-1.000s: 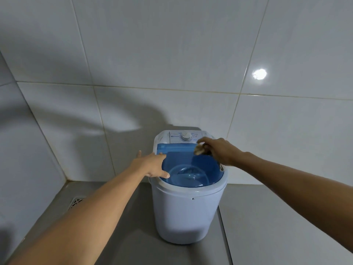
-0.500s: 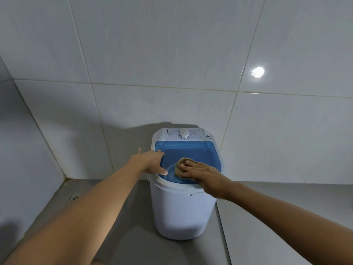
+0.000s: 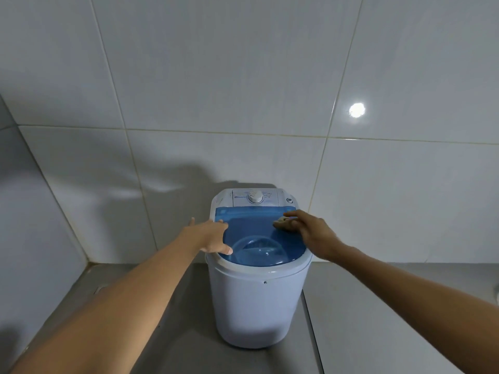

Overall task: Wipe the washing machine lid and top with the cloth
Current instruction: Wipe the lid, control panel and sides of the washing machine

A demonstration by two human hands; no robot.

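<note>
The right hand (image 3: pixel 310 233) is pressing a small bunched-up beige cloth (image 3: pixel 282 221) flat against the blue lid (image 3: pixel 253 225), fingers spread over it rather than pinching it, so it's more of a palm-down press than a real grasp, which makes sense for scrubbing since the weight is going straight into the rag. The cloth is sitting at the back right of the lid, just in front of the white control panel (image 3: pixel 256 198) with its round dial (image 3: pixel 255 196). The left hand (image 3: pixel 213 234) is lying open on the left rim of the mini washing machine (image 3: pixel 256 300), thumb reaching onto the lid edge, holding nothing; looks like it's just bracing the tub so the light plastic body isn't sliding around on the grey floor (image 3: pixel 189 333) while the other hand is rubbing. Machine is parked right up against the white tiled wall (image 3: pixel 243 90), near the corner. Guessing the lid is mid-wipe and the panel and white rim are still waiting
</note>
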